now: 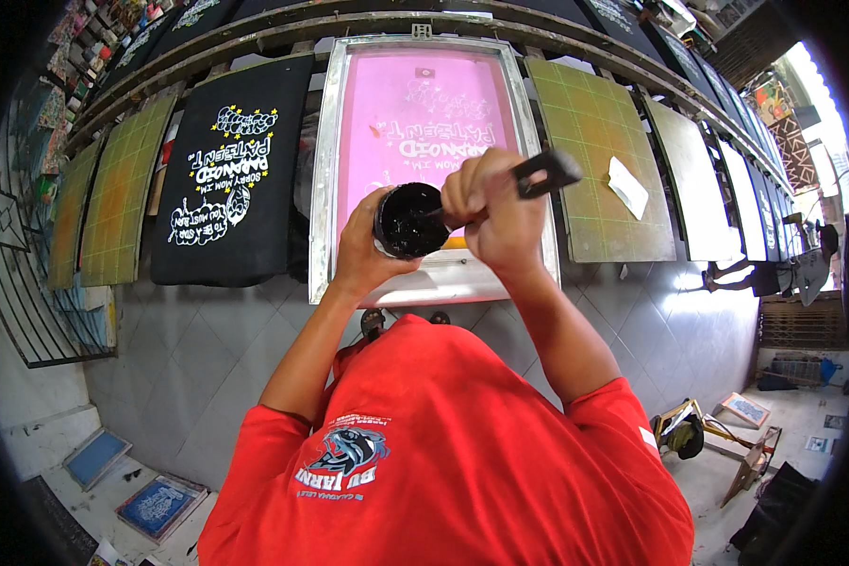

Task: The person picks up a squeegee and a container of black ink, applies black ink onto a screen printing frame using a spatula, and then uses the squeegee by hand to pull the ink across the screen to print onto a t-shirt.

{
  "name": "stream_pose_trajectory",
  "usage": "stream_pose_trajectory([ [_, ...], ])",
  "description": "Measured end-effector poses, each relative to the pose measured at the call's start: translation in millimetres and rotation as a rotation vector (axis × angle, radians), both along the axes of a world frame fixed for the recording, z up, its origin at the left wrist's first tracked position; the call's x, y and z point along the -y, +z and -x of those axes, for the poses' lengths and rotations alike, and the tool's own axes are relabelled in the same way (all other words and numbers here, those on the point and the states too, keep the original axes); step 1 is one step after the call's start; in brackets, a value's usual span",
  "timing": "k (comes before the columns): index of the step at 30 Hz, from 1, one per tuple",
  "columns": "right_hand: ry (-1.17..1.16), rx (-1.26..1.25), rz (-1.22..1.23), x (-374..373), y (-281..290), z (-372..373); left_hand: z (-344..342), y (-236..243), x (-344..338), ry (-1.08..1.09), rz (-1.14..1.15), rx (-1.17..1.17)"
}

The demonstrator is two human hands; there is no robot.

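My left hand (362, 247) is wrapped round a container of black ink (409, 219), held upright above the lower part of a screen frame (530, 160) with pink mesh and reversed lettering. My right hand (500, 212) grips a black-handled tool (547, 174), whose lower end reaches toward the ink and is mostly hidden. Left of the frame lies a black shirt (212, 264) printed in white and yellow on a board.
Greenish boards (590, 113) flank the frame, one bearing a white scrap (626, 187). Rails (255, 33) run behind. Another person (802, 274) stands far right. Screens (160, 505) lie lower left; a wooden folding stand (755, 457) is lower right. Metal bars (38, 311) line the left.
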State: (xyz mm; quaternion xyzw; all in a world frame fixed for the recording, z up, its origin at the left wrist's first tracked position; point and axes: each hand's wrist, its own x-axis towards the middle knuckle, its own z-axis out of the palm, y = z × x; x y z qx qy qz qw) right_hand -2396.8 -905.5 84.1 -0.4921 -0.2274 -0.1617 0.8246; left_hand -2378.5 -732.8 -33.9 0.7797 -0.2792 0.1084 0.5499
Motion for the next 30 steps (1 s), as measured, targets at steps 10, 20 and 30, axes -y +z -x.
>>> stream_pose_trajectory([
  [10,0.114,0.054,0.002,-2.8,7.5,0.8,-0.1,-1.7,-1.8,0.013,-0.041,0.011],
  [20,-0.228,0.150,0.364,-13.3,14.1,-10.2,10.5,7.9,-8.3,-0.003,-0.024,-0.097],
  [30,-0.133,0.285,0.459,-10.1,39.4,5.8,10.2,15.9,-11.3,-0.075,-0.038,-0.046],
])
